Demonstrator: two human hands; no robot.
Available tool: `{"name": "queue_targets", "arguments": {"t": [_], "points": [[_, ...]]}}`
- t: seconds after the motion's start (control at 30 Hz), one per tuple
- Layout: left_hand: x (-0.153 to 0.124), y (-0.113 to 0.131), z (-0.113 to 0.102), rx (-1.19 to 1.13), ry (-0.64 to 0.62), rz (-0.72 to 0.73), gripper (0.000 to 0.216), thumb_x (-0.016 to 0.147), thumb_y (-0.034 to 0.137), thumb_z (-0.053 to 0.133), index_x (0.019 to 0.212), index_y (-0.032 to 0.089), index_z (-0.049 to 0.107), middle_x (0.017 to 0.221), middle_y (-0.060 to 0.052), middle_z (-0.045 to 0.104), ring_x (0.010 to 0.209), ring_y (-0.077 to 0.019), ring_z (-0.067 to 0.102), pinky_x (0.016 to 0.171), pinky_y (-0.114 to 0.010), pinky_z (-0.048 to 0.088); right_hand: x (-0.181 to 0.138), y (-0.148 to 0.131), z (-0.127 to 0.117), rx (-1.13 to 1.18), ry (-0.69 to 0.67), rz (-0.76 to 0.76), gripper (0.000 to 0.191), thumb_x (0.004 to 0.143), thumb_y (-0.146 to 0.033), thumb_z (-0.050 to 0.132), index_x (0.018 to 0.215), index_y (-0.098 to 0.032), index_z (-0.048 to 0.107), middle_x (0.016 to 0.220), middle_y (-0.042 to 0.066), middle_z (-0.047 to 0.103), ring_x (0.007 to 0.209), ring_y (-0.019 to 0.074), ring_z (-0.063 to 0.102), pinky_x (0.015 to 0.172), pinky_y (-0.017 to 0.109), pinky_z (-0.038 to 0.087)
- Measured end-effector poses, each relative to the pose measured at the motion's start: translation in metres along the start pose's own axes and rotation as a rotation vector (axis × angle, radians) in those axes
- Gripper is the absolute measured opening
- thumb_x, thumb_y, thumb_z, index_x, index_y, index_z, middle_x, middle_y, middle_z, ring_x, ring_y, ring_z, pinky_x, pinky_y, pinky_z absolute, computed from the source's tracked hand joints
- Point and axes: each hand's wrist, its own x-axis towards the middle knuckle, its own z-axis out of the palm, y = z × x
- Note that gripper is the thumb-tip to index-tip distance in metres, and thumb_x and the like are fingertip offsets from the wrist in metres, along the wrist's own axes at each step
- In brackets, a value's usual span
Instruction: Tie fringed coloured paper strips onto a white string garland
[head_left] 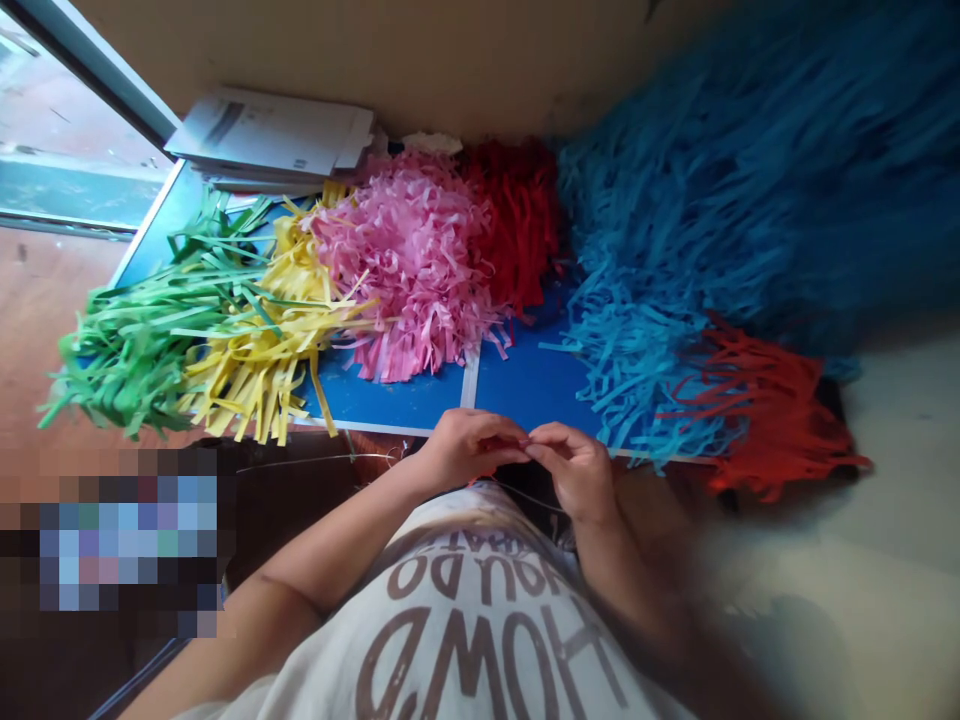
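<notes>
In front of my shirt, at the near edge of the blue table (525, 380), my left hand (469, 445) and my right hand (577, 465) meet with fingertips pinched together. Whatever lies between the fingertips is too small to make out. A bit of red shows beneath my left hand. A thin pale string or wire (300, 463) runs to the left of my left wrist, and a similar thin line shows below my right hand. Closest beyond my hands lies a bunch of pink paper strips (412, 250).
Green strips (150, 340) and yellow strips (277, 350) hang over the table's left front edge. Dark red strips (517, 220) lie behind. Light blue strips (652, 330) and orange-red strips (780, 410) crowd the right. A stack of papers (270, 135) sits at the back left.
</notes>
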Motion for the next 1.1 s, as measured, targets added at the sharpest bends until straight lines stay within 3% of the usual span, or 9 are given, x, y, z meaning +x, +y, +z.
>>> {"name": "queue_targets", "arguments": {"t": [0.2,0.37,0.57,0.7,0.8,0.87,0.93,1.03,1.1], "points": [[0.002,0.001,-0.004,-0.042,-0.035,0.053,0.031,0.090,0.047,0.067,0.090,0.018,0.078,0.078,-0.009,0.077,0.071,-0.0144,0.071,0.068,-0.020,0.054,-0.001,-0.004,-0.005,0.124,-0.035,0.030,0.017,0.073,-0.035,0.082,0.068,-0.023,0.071,0.072,0.000,0.071,0.073,0.0168,0.067,0.074,0.030,0.056],[-0.001,0.002,-0.002,0.088,0.101,0.207,0.021,0.089,0.035,0.071,0.101,0.018,0.075,0.103,-0.013,0.076,0.097,-0.0193,0.072,0.085,-0.028,0.057,-0.006,-0.021,-0.007,-0.040,0.068,-0.068,0.011,0.081,-0.032,0.075,0.076,-0.024,0.072,0.082,0.001,0.075,0.076,0.0162,0.068,0.072,0.028,0.056],[-0.001,0.008,0.010,0.154,0.216,0.375,0.017,0.096,0.027,0.061,0.092,0.020,0.076,0.085,-0.008,0.076,0.081,-0.0156,0.071,0.084,-0.028,0.058,-0.017,-0.021,-0.007,-0.231,0.130,-0.199,0.008,0.086,-0.031,0.072,0.080,-0.026,0.073,0.082,0.000,0.076,0.078,0.0164,0.070,0.076,0.028,0.057],[0.002,0.006,0.017,0.145,0.207,0.337,0.014,0.093,0.029,0.064,0.090,0.020,0.074,0.085,-0.009,0.076,0.083,-0.0168,0.071,0.083,-0.028,0.058,-0.021,-0.028,-0.004,-0.365,0.150,-0.245,0.010,0.088,-0.032,0.069,0.080,-0.027,0.073,0.082,0.000,0.076,0.076,0.0178,0.070,0.077,0.031,0.057],[0.002,0.005,0.020,0.158,0.093,0.224,0.015,0.094,0.030,0.064,0.088,0.019,0.071,0.088,-0.009,0.076,0.086,-0.0168,0.071,0.080,-0.026,0.057,-0.021,-0.028,-0.006,-0.400,0.155,-0.278,0.012,0.089,-0.031,0.067,0.079,-0.027,0.073,0.082,0.001,0.076,0.077,0.0177,0.070,0.079,0.032,0.057],[0.000,0.004,0.020,0.201,-0.014,0.140,0.015,0.095,0.029,0.061,0.090,0.018,0.069,0.089,-0.008,0.075,0.080,-0.0150,0.071,0.072,-0.023,0.055,-0.023,-0.018,-0.019,-0.388,0.162,-0.257,0.012,0.088,-0.034,0.069,0.079,-0.026,0.073,0.086,0.002,0.076,0.083,0.0184,0.071,0.081,0.032,0.056],[-0.005,0.003,0.015,0.226,-0.078,0.090,0.015,0.096,0.028,0.058,0.093,0.018,0.069,0.087,-0.007,0.074,0.074,-0.0131,0.069,0.067,-0.021,0.052,-0.030,0.002,-0.043,-0.341,0.271,-0.154,0.021,0.085,-0.044,0.070,0.078,-0.024,0.073,0.082,0.004,0.075,0.077,0.0185,0.070,0.071,0.030,0.056],[-0.007,-0.002,0.009,0.130,-0.087,0.087,0.016,0.095,0.028,0.061,0.091,0.017,0.072,0.083,-0.006,0.073,0.072,-0.0127,0.069,0.067,-0.020,0.052,-0.057,0.033,-0.084,-0.341,0.482,0.072,0.045,0.083,-0.062,0.064,0.066,-0.020,0.068,0.053,0.000,0.064,0.047,0.0147,0.058,0.046,0.025,0.045],[-0.004,-0.007,0.010,0.044,-0.111,0.069,0.016,0.093,0.030,0.065,0.089,0.018,0.074,0.082,-0.007,0.074,0.073,-0.0136,0.070,0.066,-0.020,0.054,-0.082,0.044,-0.100,-0.406,0.521,0.153,0.050,0.083,-0.065,0.062,0.060,-0.021,0.064,0.043,-0.004,0.054,0.039,0.0130,0.052,0.043,0.023,0.040]]}}
